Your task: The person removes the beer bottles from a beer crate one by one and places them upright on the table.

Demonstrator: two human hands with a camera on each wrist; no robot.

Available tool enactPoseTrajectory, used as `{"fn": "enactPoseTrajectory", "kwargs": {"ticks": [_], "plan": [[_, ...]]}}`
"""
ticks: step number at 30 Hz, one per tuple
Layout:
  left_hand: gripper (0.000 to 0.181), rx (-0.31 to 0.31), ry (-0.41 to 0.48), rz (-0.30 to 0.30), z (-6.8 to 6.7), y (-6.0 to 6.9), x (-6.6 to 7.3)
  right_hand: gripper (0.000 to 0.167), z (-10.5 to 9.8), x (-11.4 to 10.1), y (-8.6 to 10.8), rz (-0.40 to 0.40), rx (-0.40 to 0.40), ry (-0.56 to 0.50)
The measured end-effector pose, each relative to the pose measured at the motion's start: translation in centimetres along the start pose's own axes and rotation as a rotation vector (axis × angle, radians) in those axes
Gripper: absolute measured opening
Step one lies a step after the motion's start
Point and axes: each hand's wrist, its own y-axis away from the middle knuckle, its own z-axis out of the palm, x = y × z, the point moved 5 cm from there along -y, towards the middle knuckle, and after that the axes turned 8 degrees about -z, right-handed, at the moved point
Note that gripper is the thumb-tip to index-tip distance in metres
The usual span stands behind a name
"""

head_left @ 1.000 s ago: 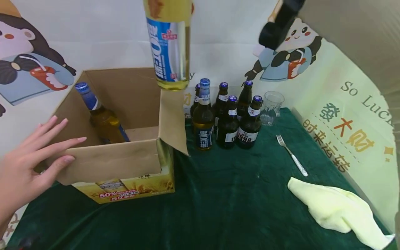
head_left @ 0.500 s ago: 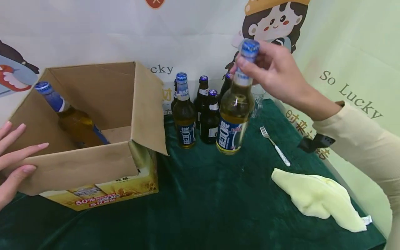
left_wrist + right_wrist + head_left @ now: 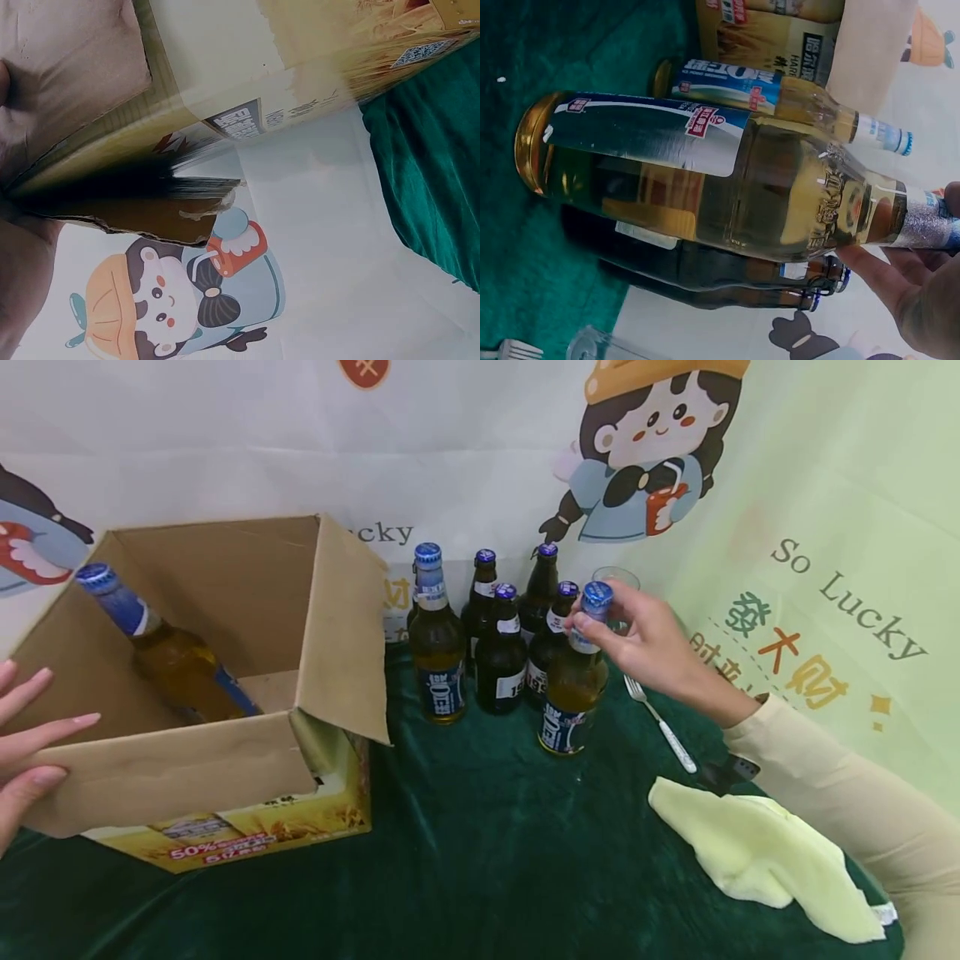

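Observation:
My right hand point(image 3: 652, 647) grips the neck of a beer bottle point(image 3: 572, 693) with a blue cap and blue label. The bottle is close to upright at the front right of the bottle group; whether its base touches the cloth I cannot tell. The right wrist view shows its pale amber glass point(image 3: 780, 187) close up, fingers at the neck. At the head view's left edge, my left hand point(image 3: 26, 752) rests with straightish fingers on the near flap of an open cardboard box point(image 3: 187, 768). Another blue-capped beer bottle point(image 3: 180, 668) leans inside the box.
A similar blue-label bottle point(image 3: 438, 652) and several dark bottles point(image 3: 501, 652) stand right of the box. Behind my right hand is a clear glass point(image 3: 618, 578). A fork point(image 3: 663, 727) and a pale yellow cloth point(image 3: 757, 843) lie on the green tablecloth point(image 3: 465, 860).
My right hand brought the bottle from high above the box over to the right, then lowered it beside the dark bottles. The left hand stays at the box flap; the head view shifted.

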Motion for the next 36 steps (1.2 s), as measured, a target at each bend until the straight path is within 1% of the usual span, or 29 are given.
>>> {"fn": "enactPoseTrajectory", "kwargs": {"ticks": [2,5,9,12,15,17,20,23,24,25,26,27,28,29,30,31,32,33,34,35,36], "plan": [[0.047,-0.004,0.0,-0.013,-0.1,0.1,0.0,0.024,0.1,0.1,0.1,0.009,0.006,-0.012],[0.044,-0.004,0.001,-0.021,-0.3,0.1,0.2,0.025,0.3,0.1,0.0,0.009,0.009,-0.02],[0.048,0.023,-0.005,-0.005,-0.8,0.1,0.3,0.024,0.3,0.0,-0.3,0.011,0.025,-0.032],[0.05,0.047,0.007,0.013,-0.9,0.2,0.1,0.024,0.3,0.0,-0.5,0.017,0.045,-0.033],[0.05,0.054,0.009,0.019,-1.0,0.4,-0.1,0.026,0.3,-0.1,-0.3,0.035,0.07,-0.006],[0.055,0.046,-0.012,0.018,-1.1,0.5,-0.2,0.027,0.2,-0.1,-0.2,0.055,0.089,0.001],[0.057,0.006,-0.078,-0.008,-1.2,0.6,-0.1,0.03,0.2,-0.1,0.0,0.094,0.101,-0.001],[0.056,-0.032,-0.123,-0.027,-1.3,0.8,-0.1,0.036,0.1,-0.3,0.1,0.14,0.104,-0.059],[0.055,-0.04,-0.129,-0.03,-1.3,0.8,-0.2,0.039,0.0,-0.6,0.2,0.154,0.132,-0.084],[0.055,-0.044,-0.133,-0.029,-1.4,0.9,-0.2,0.042,-0.2,-1.1,0.2,0.151,0.179,-0.103],[0.056,-0.048,-0.135,-0.027,-1.4,0.9,-0.3,0.045,-0.5,-1.7,0.2,0.135,0.244,-0.134],[0.057,-0.051,-0.128,-0.025,-1.4,0.9,-0.3,0.048,-0.7,-2.5,0.3,0.103,0.326,-0.175],[0.058,-0.051,-0.12,-0.021,-1.4,0.9,-0.3,0.049,-0.9,-3.5,0.4,0.062,0.414,-0.231],[0.058,-0.051,-0.107,-0.016,-1.3,0.9,-0.4,0.05,-1.1,-4.6,0.4,-0.005,0.495,-0.277],[0.059,-0.052,-0.096,-0.012,-1.3,0.8,-0.4,0.049,-1.0,-5.9,0.3,-0.081,0.553,-0.325],[0.058,-0.049,-0.083,-0.003,-1.3,0.7,-0.3,0.048,-0.8,-7.1,0.2,-0.158,0.574,-0.374],[0.056,-0.049,-0.068,0.004,-1.2,0.6,-0.3,0.046,-0.4,-8.3,-0.1,-0.218,0.561,-0.438],[0.055,-0.048,-0.047,0.012,-1.2,0.5,-0.2,0.046,0.2,-9.5,-0.5,-0.257,0.514,-0.498],[0.051,-0.047,-0.028,0.022,-1.1,0.4,-0.2,0.046,1.0,-10.6,-1.1,-0.272,0.436,-0.558],[0.05,-0.044,-0.011,0.032,-1.2,0.3,-0.1,0.047,1.9,-11.6,-1.8,-0.274,0.34,-0.603],[0.048,-0.041,0.0,0.037,-1.2,0.2,0.0,0.047,3.0,-12.5,-2.6,-0.248,0.235,-0.645]]}}
